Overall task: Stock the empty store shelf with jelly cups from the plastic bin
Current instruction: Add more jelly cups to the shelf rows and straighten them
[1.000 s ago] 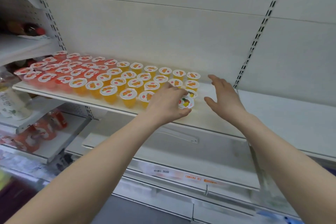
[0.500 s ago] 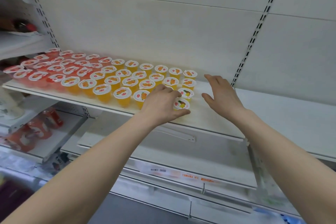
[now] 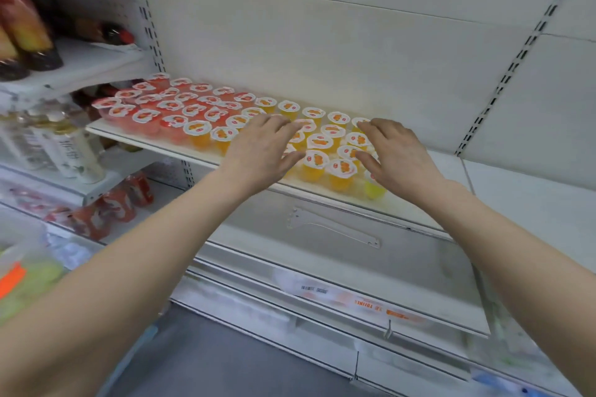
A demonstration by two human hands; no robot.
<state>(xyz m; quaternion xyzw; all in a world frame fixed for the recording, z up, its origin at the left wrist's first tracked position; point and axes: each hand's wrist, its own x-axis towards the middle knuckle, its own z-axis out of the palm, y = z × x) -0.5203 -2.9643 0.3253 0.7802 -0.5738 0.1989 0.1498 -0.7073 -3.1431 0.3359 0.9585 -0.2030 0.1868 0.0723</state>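
Several jelly cups stand in rows on the white shelf (image 3: 419,206): red ones (image 3: 146,118) at the left, orange ones (image 3: 317,163) in the middle. A yellow cup (image 3: 374,188) stands at the right end of the front row, partly hidden under my right hand. My left hand (image 3: 263,150) hovers over the orange cups with fingers spread and straight. My right hand (image 3: 395,153) lies over the right end of the rows, fingers extended, its thumb touching an orange cup lid. Neither hand grips a cup. The plastic bin (image 3: 19,242) shows only partly, at the far left edge.
Bottles stand on the neighbouring shelves at the left (image 3: 64,148). Red packs (image 3: 109,206) lie on a lower left shelf. A loose metal bracket (image 3: 335,229) lies on the shelf below. The shelf stretches bare to the right of the cups (image 3: 532,200).
My left hand let go of the yellow cup at the front row's right end and moved left over the orange cups. My right hand came in over the cups' right end.
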